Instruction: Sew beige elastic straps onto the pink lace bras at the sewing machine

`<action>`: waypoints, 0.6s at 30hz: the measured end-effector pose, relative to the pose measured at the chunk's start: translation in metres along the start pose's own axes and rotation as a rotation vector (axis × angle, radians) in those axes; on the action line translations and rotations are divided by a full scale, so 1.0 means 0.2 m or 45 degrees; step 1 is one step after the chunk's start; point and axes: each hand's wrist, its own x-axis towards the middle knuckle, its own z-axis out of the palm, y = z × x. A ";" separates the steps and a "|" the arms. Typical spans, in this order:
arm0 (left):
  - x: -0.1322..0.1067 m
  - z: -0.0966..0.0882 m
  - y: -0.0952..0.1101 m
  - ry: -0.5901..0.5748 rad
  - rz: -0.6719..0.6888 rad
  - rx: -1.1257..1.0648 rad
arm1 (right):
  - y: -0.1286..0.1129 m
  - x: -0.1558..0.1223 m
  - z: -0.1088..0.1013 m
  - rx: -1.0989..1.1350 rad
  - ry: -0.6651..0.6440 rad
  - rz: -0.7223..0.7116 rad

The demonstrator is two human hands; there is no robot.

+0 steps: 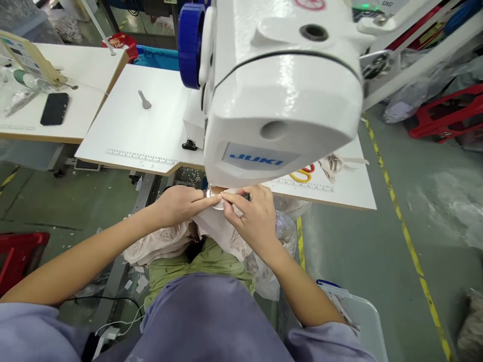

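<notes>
A white JUKI sewing machine [279, 95] fills the upper middle of the head view. Right under its head, my left hand [181, 203] and my right hand [252, 216] meet fingertip to fingertip. Both pinch a piece of pale fabric [221, 229] that hangs down toward my lap. My left index finger lies stretched along the fabric's top edge. The needle area is hidden by the machine head. More beige lace-like cloth [158, 244] bunches below my left wrist, over green cloth [199, 264] on my lap.
The white sewing table [128, 125] carries a printed ruler strip, a grey pin and yellow-red scissors [302, 174]. A side table at left holds a black phone [55, 108]. A red crate [17, 256] stands at left, a white bin [358, 317] at lower right, yellow floor tape at right.
</notes>
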 end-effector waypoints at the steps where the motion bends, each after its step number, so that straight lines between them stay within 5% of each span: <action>1: 0.00 0.00 -0.02 -0.006 0.041 0.005 | 0.00 0.00 0.00 0.024 -0.012 0.024; 6: 0.02 -0.01 0.01 -0.011 0.073 0.189 | -0.02 -0.11 0.07 0.468 -0.102 0.314; 9: 0.03 -0.02 0.10 -0.025 -0.018 0.226 | -0.02 -0.18 0.11 0.713 -0.013 0.499; 18: 0.11 -0.05 0.33 0.069 -0.261 0.333 | 0.09 0.04 0.02 0.487 -0.160 0.283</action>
